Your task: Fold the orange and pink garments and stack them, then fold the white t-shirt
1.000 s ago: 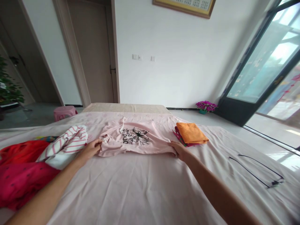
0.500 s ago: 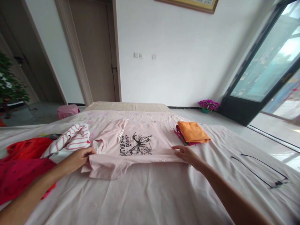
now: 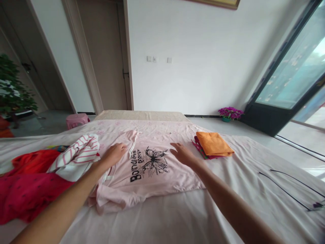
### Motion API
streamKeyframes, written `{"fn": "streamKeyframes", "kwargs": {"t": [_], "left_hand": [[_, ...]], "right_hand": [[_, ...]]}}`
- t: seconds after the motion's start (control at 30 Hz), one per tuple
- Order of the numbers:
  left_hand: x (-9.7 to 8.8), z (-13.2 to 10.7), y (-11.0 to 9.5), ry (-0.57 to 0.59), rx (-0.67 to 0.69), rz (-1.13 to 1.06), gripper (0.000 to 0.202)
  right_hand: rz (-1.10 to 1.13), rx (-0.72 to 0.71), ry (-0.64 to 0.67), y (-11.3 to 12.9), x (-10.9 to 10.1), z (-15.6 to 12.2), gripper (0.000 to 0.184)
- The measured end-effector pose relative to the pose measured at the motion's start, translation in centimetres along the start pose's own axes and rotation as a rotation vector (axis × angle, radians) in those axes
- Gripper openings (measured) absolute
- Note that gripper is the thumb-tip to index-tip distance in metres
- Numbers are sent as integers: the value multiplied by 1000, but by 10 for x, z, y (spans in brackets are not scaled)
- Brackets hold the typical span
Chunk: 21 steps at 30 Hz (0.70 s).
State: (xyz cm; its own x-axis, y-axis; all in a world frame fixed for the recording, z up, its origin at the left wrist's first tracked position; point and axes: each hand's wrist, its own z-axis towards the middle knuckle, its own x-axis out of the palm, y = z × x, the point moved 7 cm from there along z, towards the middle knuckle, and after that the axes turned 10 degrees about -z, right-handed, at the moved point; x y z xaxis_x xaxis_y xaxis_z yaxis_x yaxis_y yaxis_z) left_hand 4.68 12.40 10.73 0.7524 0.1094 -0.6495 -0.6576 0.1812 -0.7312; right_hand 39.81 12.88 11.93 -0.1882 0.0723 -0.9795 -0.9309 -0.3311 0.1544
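Observation:
A pale pink T-shirt (image 3: 175, 178) with a black butterfly print and lettering lies spread on the bed, its neck end to the left. Over its left part, near the white drawstring or trim, is my left hand (image 3: 115, 153), fingers loosely stretched and nothing in them. My right hand (image 3: 183, 154) hovers at or just above the shirt's right part, fingers apart and holding nothing. Whether either hand touches the cloth I cannot tell. My left forearm covers part of the collar and sleeve.
Left of the shirt is a heap of clothes: a striped white garment (image 3: 82, 152), a red one (image 3: 35, 161) and a dark pink one (image 3: 33, 193). To the right lie a folded orange garment (image 3: 214, 144) on a darker one, and glasses (image 3: 286, 193). A pink stool (image 3: 77, 120) stands beyond.
Both hands have let go of the shirt's near edge and moved farther away and inward over it. That edge now lies flatter and nearer, showing more of the lettering.

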Motion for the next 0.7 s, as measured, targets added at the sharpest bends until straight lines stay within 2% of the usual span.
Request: {"fn": "streamKeyframes", "kwargs": {"t": [0.1, 0.17, 0.27, 0.33, 0.43, 0.57, 0.63, 0.7], "left_hand": [[39, 23, 14, 0, 33, 125, 38], [49, 28, 36, -5, 28, 193, 44], [42, 27, 73, -15, 13, 293, 53], [33, 27, 92, -5, 21, 400, 55], [23, 28, 109, -22, 23, 517, 54], [14, 25, 106, -105, 20, 544, 51], [11, 19, 94, -146, 70, 528, 48], [12, 9, 78, -138, 127, 505, 44]], "right_hand": [[-65, -56, 16, 43, 36, 23, 58], [-116, -42, 38, 46, 61, 30, 60], [-212, -2, 21, 19, 83, 36, 59], [-260, 32, 18, -6, 89, 38, 60], [-282, 85, 50, -38, 91, 40, 65], [-290, 172, 66, -59, 83, 36, 66], [-312, 199, 72, -61, 78, 33, 64], [-353, 228, 61, -56, 71, 28, 62]]}}
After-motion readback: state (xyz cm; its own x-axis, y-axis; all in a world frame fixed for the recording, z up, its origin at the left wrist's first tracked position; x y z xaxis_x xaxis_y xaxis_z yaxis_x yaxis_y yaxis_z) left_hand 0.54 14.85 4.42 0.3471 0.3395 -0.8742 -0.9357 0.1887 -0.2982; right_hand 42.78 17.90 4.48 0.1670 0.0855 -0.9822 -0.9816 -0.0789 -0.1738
